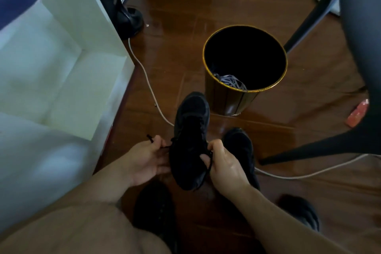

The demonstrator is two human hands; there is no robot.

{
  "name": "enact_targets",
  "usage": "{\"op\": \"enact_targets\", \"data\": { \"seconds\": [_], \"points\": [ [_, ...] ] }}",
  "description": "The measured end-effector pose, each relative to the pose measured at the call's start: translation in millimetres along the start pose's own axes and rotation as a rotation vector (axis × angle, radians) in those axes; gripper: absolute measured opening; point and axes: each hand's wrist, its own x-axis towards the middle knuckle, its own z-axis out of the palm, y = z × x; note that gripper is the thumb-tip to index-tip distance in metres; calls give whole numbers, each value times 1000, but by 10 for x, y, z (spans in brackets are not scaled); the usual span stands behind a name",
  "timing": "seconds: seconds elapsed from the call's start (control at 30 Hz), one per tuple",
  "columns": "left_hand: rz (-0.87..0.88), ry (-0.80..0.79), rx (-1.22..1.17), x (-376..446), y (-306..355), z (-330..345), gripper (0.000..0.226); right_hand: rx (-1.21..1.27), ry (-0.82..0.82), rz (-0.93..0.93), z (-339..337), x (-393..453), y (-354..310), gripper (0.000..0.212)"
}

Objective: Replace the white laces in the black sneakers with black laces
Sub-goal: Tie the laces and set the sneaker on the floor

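A black sneaker (190, 140) is held above the wooden floor between my two hands, toe pointing away from me. My left hand (147, 158) pinches one end of the black lace (151, 139) at the shoe's left side. My right hand (223, 163) pinches the other lace end, which loops over my fingers at the shoe's right side. The second black sneaker (242, 150) lies on the floor just right of the held one, partly behind my right hand. White laces (232, 82) lie inside the black bin (245, 88).
The gold-rimmed bin stands on the floor just beyond the shoes. A white shelf unit (68, 68) is at the left, and a dark chair's legs (321, 146) at the right. A white cable (148, 82) runs across the floor. A red packet (357, 113) lies far right.
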Motion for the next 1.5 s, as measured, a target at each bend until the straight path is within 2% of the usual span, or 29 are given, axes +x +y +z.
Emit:
{"op": "enact_targets", "data": {
  "seconds": [0.13, 0.2, 0.3, 0.47, 0.53, 0.63, 0.73, 0.77, 0.83, 0.87, 0.93, 0.97, 1.03, 1.1, 1.17, 1.33, 1.43, 1.5],
  "points": [
    [-96, 76, -47, 66, -201, 65, 41, 187, 20, 315, 136, 44, 216, 14],
    [-115, 102, -67, 121, -250, 60, 43, 259, 34, 493, 184, 64, 314, 22],
    [-137, 152, -94, 257, -310, -20, 46, 291, 31, 640, 189, 96, 429, 33],
    [-174, 345, -221, 474, -431, -250, 46, 408, 116, 879, 103, 181, 620, 3],
    [-168, 411, -295, 558, -424, -404, 44, 480, 174, 947, 54, 188, 665, 9],
    [-182, 509, -263, 664, -353, -606, 33, 526, 259, 946, -22, 193, 661, 7],
    [-180, 589, -156, 746, -159, -697, 13, 464, 329, 927, -102, 221, 585, 27],
    [-161, 610, -96, 767, -79, -713, 25, 396, 353, 913, -130, 226, 553, 34],
    [-83, 743, 161, 807, 69, -721, 67, 208, 393, 787, -159, 238, 478, 41],
    [-31, 806, 367, 818, 127, -698, 82, 124, 380, 647, -139, 258, 434, 37],
    [156, 859, 748, 820, 194, -556, 90, -13, 263, 370, -48, 362, 339, 18],
    [281, 830, 879, 818, 211, -455, 87, -47, 187, 294, 21, 446, 303, 14],
    [457, 636, 1064, 846, 225, -257, 66, 26, 30, 338, 150, 641, 271, 21],
    [394, 352, 1157, 908, 191, -79, 34, 172, -71, 502, 228, 801, 236, 29],
    [287, 187, 1175, 957, 90, 32, 27, 240, -86, 571, 303, 899, 269, 31],
    [406, 221, 1221, 1030, -114, 30, 22, 265, -107, 575, 404, 977, 338, 28],
    [447, 215, 1256, 1049, -136, 20, 23, 249, -99, 580, 457, 970, 364, 12],
    [471, 203, 1299, 1060, -138, 53, 25, 229, -95, 580, 483, 962, 366, 12]
  ]
}}
